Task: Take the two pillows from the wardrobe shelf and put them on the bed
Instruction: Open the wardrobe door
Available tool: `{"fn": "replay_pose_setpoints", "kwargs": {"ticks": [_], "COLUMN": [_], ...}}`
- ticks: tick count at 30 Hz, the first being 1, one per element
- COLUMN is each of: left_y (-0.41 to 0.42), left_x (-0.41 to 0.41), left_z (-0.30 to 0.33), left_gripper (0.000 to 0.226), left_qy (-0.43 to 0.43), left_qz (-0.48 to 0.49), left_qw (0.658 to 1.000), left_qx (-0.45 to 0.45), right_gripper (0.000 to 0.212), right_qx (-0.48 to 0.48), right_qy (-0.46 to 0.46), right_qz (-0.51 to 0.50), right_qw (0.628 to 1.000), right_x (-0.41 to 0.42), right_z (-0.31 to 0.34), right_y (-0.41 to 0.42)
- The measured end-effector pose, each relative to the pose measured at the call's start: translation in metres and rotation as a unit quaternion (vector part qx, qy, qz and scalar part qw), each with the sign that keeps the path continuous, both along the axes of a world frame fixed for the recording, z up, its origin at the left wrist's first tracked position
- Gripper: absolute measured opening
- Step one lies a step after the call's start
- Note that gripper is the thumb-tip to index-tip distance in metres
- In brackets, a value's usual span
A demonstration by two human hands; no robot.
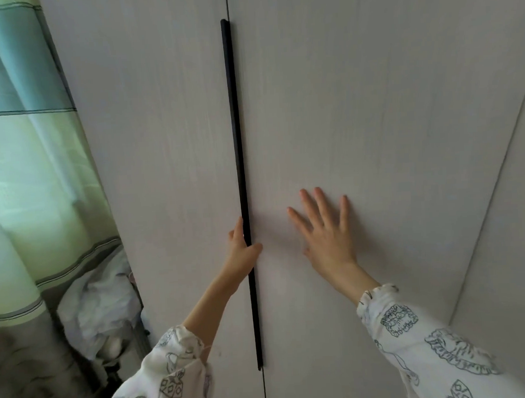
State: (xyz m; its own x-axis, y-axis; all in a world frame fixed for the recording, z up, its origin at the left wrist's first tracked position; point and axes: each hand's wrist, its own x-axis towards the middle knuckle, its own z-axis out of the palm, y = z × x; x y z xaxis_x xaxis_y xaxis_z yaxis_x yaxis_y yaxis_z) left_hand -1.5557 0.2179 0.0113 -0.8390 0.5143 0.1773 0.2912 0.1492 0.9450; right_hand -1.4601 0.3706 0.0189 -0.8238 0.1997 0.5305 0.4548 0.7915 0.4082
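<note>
A pale wood-grain wardrobe fills the view, its two doors closed. A long black vertical handle (238,157) runs along the seam between the left door (162,143) and the right door (356,104). My left hand (241,248) grips this handle low down, thumb across its right side. My right hand (325,229) lies flat on the right door, fingers spread and straight. The pillows and the shelf are hidden behind the doors. No bed is in view.
A green and teal striped curtain (27,149) hangs at the left. Below it, beside the wardrobe's left side, sits a crumpled white bag or cloth bundle (100,308). Another panel (502,218) meets the wardrobe at an angle on the right.
</note>
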Motion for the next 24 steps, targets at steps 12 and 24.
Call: {"fn": "replay_pose_setpoints", "kwargs": {"ticks": [12,24], "left_y": [-0.049,-0.147], "left_x": [0.019,0.047], "left_z": [-0.005,-0.006], "left_gripper": [0.06,0.046], "left_qy": [0.022,0.084], "left_qz": [0.062,0.08], "left_qw": [0.997,0.993], "left_qx": [0.038,-0.013], "right_gripper": [0.108,0.066], "right_qx": [0.032,-0.386], "right_qy": [0.0,-0.034], "right_qz": [-0.018,0.095], "right_qw": [0.999,0.917], "right_x": [-0.008,0.0], "right_z": [-0.004,0.012], "right_y": [0.001,-0.07]}}
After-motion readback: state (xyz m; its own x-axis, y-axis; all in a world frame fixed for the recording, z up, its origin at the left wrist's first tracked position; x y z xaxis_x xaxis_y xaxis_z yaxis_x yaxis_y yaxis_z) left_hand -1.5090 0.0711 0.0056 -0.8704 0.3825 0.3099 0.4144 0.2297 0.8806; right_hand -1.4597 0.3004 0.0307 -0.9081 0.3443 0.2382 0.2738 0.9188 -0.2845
